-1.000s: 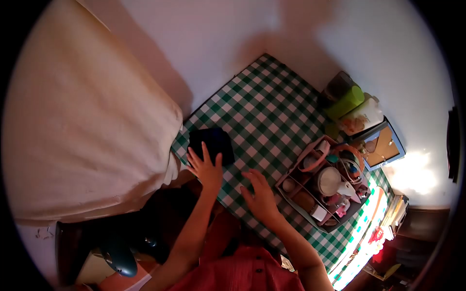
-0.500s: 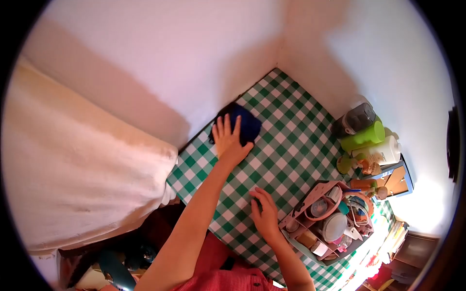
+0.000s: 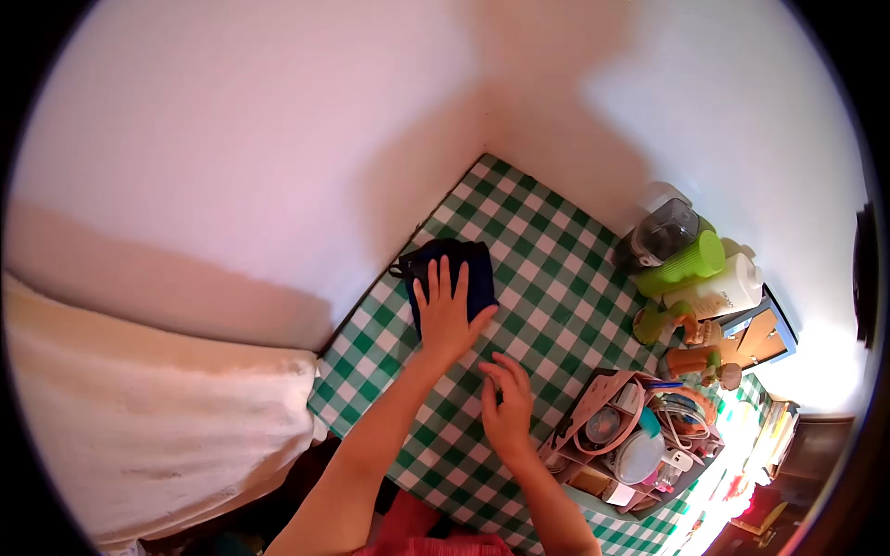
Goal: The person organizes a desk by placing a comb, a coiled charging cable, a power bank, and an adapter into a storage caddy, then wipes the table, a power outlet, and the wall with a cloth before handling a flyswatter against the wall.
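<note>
My left hand (image 3: 445, 324) lies flat with fingers spread on a dark blue folded cloth (image 3: 480, 273), pressing it to the table. A small black loop sticks out at the cloth's left corner, near the table edge by the wall. Under the cloth is a green and white checked tablecloth (image 3: 547, 269). My right hand (image 3: 509, 408) is over the checks to the right and nearer my body. Its fingers are loosely bent and apart from the thumb, and it holds nothing.
An organizer caddy (image 3: 593, 408) full of jars and cables stands at the right. Behind it are a dark clear container (image 3: 666, 232), a green bottle (image 3: 681, 267), a white bottle (image 3: 728, 289), small figurines (image 3: 691, 360) and a frame (image 3: 760, 335). A cream curtain (image 3: 167, 417) hangs left.
My left hand and the dark blue cloth have moved toward me, away from the wall-side edge. The view has turned somewhat. My right hand stays in nearly the same pose.
</note>
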A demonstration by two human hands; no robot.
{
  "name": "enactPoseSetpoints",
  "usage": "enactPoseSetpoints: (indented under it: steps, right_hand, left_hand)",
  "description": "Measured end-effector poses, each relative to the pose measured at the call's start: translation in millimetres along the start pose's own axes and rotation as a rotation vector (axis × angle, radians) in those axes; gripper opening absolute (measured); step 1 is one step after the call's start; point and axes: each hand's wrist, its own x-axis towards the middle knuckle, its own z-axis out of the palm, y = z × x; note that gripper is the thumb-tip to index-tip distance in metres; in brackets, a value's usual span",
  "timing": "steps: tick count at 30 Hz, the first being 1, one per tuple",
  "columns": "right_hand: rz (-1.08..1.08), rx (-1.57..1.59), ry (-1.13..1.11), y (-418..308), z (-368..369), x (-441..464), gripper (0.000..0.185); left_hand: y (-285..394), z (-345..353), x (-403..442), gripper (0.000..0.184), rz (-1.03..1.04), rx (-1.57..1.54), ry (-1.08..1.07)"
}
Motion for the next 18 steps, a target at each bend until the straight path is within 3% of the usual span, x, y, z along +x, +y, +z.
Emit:
enactPoseSetpoints:
  steps: [11,18]
  right_hand:
    - [-0.044,-0.418,0.081,40.3,24.4,14.5,0.029]
    - [-0.008,-0.386,0.107,32.3,23.9,18.9,0.029]
  left_hand:
    - [32.1,52.7,150.9,0.077,-0.042,0.304,0.199]
    - [36.0,36.8,190.8,0.074,-0.072,0.292,-0.009]
